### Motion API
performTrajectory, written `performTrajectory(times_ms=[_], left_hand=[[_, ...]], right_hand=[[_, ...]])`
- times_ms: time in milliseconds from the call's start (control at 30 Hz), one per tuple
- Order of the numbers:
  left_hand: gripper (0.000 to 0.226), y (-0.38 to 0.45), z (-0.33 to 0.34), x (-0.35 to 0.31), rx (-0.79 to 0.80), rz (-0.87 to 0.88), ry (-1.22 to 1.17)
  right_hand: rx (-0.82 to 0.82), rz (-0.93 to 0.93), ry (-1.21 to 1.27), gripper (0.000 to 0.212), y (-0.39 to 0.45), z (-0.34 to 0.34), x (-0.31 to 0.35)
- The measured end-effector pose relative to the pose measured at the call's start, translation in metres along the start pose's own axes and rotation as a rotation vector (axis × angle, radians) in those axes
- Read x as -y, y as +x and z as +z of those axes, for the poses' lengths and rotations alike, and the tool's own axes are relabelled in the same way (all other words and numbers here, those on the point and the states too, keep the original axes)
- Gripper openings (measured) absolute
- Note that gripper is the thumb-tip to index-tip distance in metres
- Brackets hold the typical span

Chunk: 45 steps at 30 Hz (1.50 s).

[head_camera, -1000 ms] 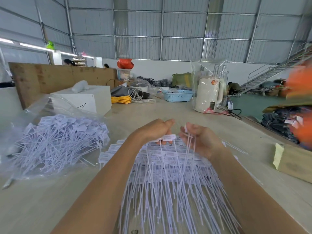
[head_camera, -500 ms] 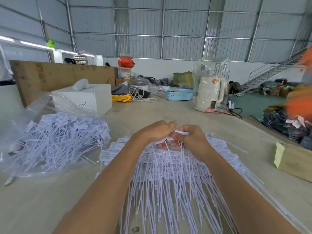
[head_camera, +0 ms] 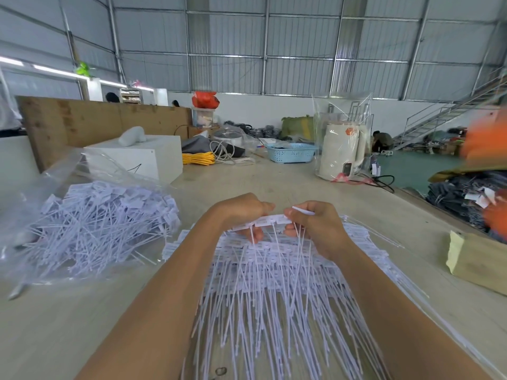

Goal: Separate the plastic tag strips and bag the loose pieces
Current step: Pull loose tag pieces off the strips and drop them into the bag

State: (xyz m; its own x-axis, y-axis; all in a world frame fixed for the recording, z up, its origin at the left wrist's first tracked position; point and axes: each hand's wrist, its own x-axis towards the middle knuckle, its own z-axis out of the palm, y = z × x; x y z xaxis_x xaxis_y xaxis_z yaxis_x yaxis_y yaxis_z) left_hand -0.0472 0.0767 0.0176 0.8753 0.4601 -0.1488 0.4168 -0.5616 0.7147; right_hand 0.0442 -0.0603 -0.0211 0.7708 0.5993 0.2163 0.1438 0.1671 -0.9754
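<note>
A white plastic tag strip (head_camera: 270,219), a row of joined tag heads with long thin tails hanging down, is held up between both hands over the table. My left hand (head_camera: 241,212) pinches its left end. My right hand (head_camera: 315,223) grips its right end along with several loose tails. Beneath them lies a big pile of tag strips (head_camera: 274,292), tails pointing toward me. To the left, a clear plastic bag (head_camera: 55,193) lies open, filled with loose tags (head_camera: 104,223).
The beige table (head_camera: 68,325) runs forward. At its right edge lies a yellow-green paper packet (head_camera: 474,259). Farther back stand a white box (head_camera: 137,157), a blue basket (head_camera: 292,156) and a bagged white kettle (head_camera: 341,152). Dark clothing is stacked at right.
The hands came together around half a second ago and have now drawn apart again, stretching one strip of tag heads between them. The bag has not moved.
</note>
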Motion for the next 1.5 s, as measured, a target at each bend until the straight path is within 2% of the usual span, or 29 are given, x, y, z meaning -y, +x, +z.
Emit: performTrajectory(times_ms=[67, 200, 367, 533, 767, 833, 933, 1000, 1100, 1200, 1333, 1433, 1500], left_hand=[[0.038, -0.002, -0.001, 0.000, -0.036, 0.037, 0.007], [0.044, -0.005, 0.000, -0.001, -0.085, 0.088, 0.070], [0.040, -0.009, 0.001, -0.003, -0.064, 0.105, 0.094], [0.041, -0.011, 0.003, -0.006, -0.056, 0.095, 0.050], [0.042, -0.009, 0.002, -0.009, -0.005, -0.003, -0.096], [0.040, -0.009, -0.002, -0.010, 0.063, -0.058, -0.131], [0.042, -0.017, -0.013, -0.011, 0.301, -0.076, -0.315], [0.040, -0.022, -0.019, -0.014, 0.243, -0.017, -0.322], [0.040, -0.021, -0.019, -0.018, 0.055, 0.094, -0.262], [0.037, -0.019, -0.013, -0.017, 0.016, 0.145, -0.174], [0.032, -0.019, -0.011, -0.014, 0.107, 0.051, -0.127], [0.033, -0.019, -0.013, -0.011, 0.153, -0.038, -0.050], [0.030, -0.020, -0.012, -0.007, 0.198, -0.065, 0.000]], right_hand=[[0.016, 0.002, -0.007, 0.009, 0.001, -0.001, -0.001], [0.079, 0.043, -0.011, 0.009, 0.001, -0.001, -0.003], [0.194, 0.077, -0.019, 0.008, 0.000, -0.007, -0.005], [0.157, -0.034, -0.051, 0.009, -0.003, -0.003, -0.002], [0.125, -0.128, -0.077, 0.006, -0.008, 0.002, 0.006], [0.104, -0.185, -0.145, 0.006, -0.008, 0.003, 0.007], [0.022, -0.230, -0.278, 0.008, -0.005, -0.002, 0.002], [-0.050, -0.191, -0.174, 0.009, -0.003, -0.012, 0.000], [-0.114, -0.086, 0.174, 0.007, 0.002, -0.023, 0.007], [-0.066, -0.036, 0.303, 0.008, 0.006, -0.019, 0.012], [-0.017, -0.057, 0.230, 0.010, 0.002, -0.019, 0.013], [0.186, -0.016, 0.067, 0.012, -0.006, -0.019, 0.015], [0.298, 0.006, 0.130, 0.007, -0.011, -0.013, 0.018]])
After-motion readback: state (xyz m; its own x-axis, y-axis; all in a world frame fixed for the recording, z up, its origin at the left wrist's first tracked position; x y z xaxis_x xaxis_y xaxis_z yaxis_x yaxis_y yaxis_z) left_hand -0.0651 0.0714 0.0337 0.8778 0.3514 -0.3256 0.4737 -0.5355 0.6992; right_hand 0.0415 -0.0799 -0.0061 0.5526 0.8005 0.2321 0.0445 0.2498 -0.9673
